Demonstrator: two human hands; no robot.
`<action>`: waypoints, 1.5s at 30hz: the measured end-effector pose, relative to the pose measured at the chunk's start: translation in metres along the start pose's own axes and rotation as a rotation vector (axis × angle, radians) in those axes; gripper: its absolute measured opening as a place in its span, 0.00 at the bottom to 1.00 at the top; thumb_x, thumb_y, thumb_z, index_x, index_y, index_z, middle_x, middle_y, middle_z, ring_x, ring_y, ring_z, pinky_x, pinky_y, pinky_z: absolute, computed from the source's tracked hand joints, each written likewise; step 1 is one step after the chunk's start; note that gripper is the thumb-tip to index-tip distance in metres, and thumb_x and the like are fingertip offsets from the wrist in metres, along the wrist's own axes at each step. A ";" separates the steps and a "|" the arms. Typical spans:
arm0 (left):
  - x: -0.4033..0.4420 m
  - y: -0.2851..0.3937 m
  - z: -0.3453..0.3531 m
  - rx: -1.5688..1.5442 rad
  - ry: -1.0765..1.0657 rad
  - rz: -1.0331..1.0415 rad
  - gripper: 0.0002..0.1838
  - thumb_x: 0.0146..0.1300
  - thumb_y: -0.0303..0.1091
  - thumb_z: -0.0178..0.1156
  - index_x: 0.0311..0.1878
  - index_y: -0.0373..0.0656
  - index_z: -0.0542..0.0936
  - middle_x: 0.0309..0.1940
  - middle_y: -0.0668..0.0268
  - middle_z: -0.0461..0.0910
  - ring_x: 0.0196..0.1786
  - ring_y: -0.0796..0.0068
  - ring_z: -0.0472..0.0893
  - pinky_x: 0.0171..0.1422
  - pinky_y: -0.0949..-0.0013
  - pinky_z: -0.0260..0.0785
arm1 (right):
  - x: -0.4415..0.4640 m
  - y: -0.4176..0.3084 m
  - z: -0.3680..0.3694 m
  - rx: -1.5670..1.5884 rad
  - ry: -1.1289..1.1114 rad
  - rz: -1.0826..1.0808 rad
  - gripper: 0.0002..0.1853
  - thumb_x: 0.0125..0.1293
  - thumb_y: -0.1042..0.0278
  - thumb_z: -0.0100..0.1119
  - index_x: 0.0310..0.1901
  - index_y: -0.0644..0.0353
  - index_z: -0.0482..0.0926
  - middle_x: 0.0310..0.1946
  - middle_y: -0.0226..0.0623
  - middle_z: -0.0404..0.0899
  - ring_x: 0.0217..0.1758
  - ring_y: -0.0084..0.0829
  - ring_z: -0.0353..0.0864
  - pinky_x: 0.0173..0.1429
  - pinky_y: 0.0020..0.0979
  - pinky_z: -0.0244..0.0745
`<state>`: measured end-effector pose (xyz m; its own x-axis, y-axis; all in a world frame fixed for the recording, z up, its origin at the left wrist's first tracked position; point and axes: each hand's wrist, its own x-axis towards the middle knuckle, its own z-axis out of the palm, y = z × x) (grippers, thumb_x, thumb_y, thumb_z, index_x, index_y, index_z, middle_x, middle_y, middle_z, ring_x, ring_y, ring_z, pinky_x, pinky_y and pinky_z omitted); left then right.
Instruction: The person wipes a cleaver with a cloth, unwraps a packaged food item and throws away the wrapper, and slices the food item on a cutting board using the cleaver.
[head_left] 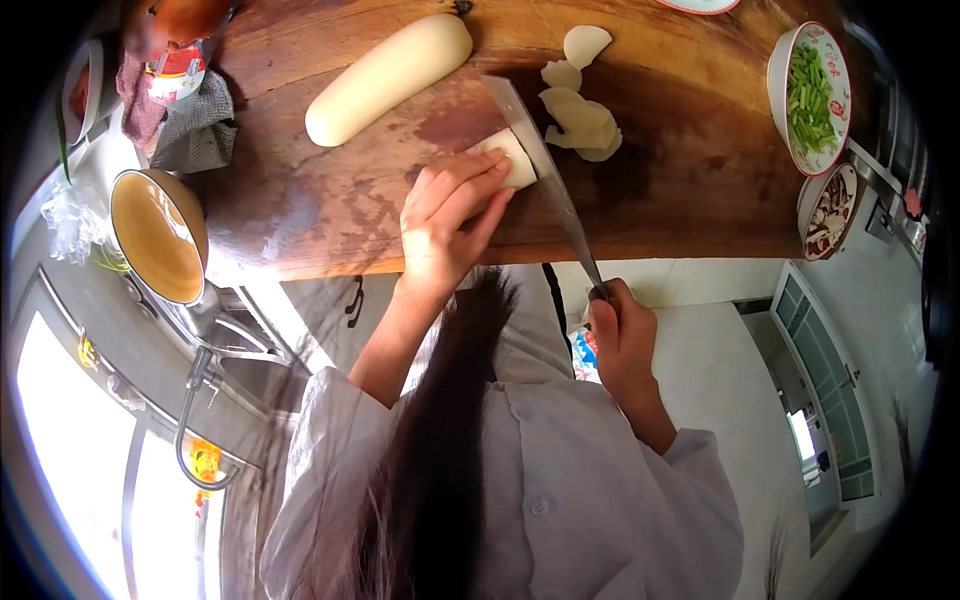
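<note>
My left hand [452,208] presses a cut piece of peeled white radish [516,160] onto the wooden board, fingers curled over its top. In my right hand [622,335] is the handle of a kitchen knife [550,178], its wide blade standing against the cut end of that piece. Several thin pale slices [580,118] lie to the right of the blade, some overlapping. A long, whole-looking peeled radish [390,78] rests farther back on the left. My left fingers are close to the blade; whether they touch it I cannot tell.
The wooden board [330,215] has wet patches. At its right stand a bowl of chopped greens [812,100] and a bowl of dark-and-white pieces [830,212]. A tan bowl [160,238], cloths [195,125] and a faucet [200,370] are on the left.
</note>
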<state>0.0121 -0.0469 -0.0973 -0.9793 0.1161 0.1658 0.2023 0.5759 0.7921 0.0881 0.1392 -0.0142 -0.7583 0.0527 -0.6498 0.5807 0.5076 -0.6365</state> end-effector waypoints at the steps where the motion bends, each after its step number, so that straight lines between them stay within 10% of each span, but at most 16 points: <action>1: 0.000 0.001 0.000 -0.001 -0.002 0.002 0.16 0.40 0.20 0.68 0.37 0.40 0.81 0.38 0.65 0.80 0.43 0.66 0.78 0.49 0.68 0.72 | -0.001 0.002 -0.001 0.002 0.016 -0.005 0.15 0.63 0.58 0.53 0.29 0.62 0.71 0.14 0.36 0.71 0.15 0.37 0.70 0.22 0.31 0.63; 10: 0.001 0.008 -0.013 -0.042 0.043 -0.019 0.16 0.43 0.24 0.67 0.39 0.40 0.79 0.36 0.63 0.78 0.41 0.66 0.77 0.43 0.68 0.70 | 0.006 -0.010 0.008 -0.039 0.034 -0.064 0.13 0.59 0.61 0.60 0.29 0.61 0.70 0.12 0.31 0.68 0.13 0.31 0.68 0.20 0.28 0.61; 12: 0.008 0.019 -0.028 0.061 0.204 0.271 0.14 0.49 0.34 0.64 0.40 0.43 0.78 0.35 0.63 0.77 0.40 0.69 0.76 0.40 0.69 0.68 | 0.006 -0.014 0.005 -0.056 0.033 -0.067 0.13 0.59 0.61 0.60 0.28 0.61 0.70 0.12 0.31 0.68 0.13 0.30 0.68 0.20 0.27 0.60; 14: 0.035 0.053 -0.043 0.285 -0.005 0.348 0.10 0.54 0.41 0.59 0.31 0.46 0.79 0.30 0.69 0.75 0.38 0.72 0.75 0.57 0.65 0.49 | 0.006 -0.018 0.003 -0.096 0.009 -0.065 0.13 0.58 0.62 0.61 0.27 0.61 0.70 0.13 0.30 0.70 0.13 0.31 0.69 0.20 0.28 0.61; 24: 0.093 0.087 -0.020 0.925 -1.013 0.370 0.31 0.54 0.61 0.52 0.24 0.37 0.79 0.25 0.65 0.73 0.38 0.69 0.72 0.72 0.59 0.43 | 0.008 -0.021 0.000 -0.121 -0.001 -0.089 0.13 0.58 0.62 0.61 0.26 0.60 0.69 0.15 0.32 0.73 0.16 0.33 0.72 0.23 0.30 0.65; 31: 0.074 0.086 -0.036 0.372 -0.567 0.406 0.29 0.56 0.60 0.51 0.42 0.39 0.79 0.41 0.64 0.78 0.47 0.75 0.75 0.70 0.61 0.45 | 0.012 -0.006 -0.001 -0.066 -0.012 -0.130 0.15 0.60 0.58 0.58 0.28 0.61 0.69 0.14 0.32 0.71 0.16 0.33 0.71 0.22 0.29 0.63; 34: 0.042 0.070 -0.043 0.155 -0.269 0.415 0.12 0.49 0.33 0.65 0.38 0.44 0.80 0.40 0.68 0.78 0.41 0.75 0.77 0.56 0.65 0.61 | 0.015 0.002 -0.010 0.141 -0.098 -0.045 0.19 0.64 0.53 0.52 0.29 0.63 0.69 0.13 0.31 0.68 0.15 0.26 0.67 0.21 0.27 0.61; 38: 0.016 0.033 -0.028 0.097 -0.133 0.008 0.17 0.41 0.19 0.66 0.38 0.42 0.80 0.40 0.64 0.79 0.40 0.65 0.77 0.44 0.69 0.69 | 0.013 0.012 -0.011 0.744 -0.197 0.091 0.28 0.67 0.44 0.41 0.29 0.67 0.68 0.12 0.27 0.61 0.16 0.15 0.59 0.20 0.22 0.55; 45: -0.006 0.008 -0.005 0.117 -0.039 0.025 0.18 0.40 0.20 0.66 0.40 0.40 0.81 0.41 0.63 0.79 0.42 0.64 0.78 0.45 0.67 0.71 | 0.006 -0.023 -0.032 0.402 -0.222 0.001 0.24 0.69 0.49 0.39 0.26 0.64 0.66 0.13 0.26 0.63 0.16 0.15 0.58 0.20 0.20 0.53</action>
<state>0.0196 -0.0473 -0.0887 -0.9739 0.1615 0.1594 0.2268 0.6627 0.7137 0.0607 0.1553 0.0100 -0.7014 -0.1554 -0.6956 0.6833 0.1310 -0.7183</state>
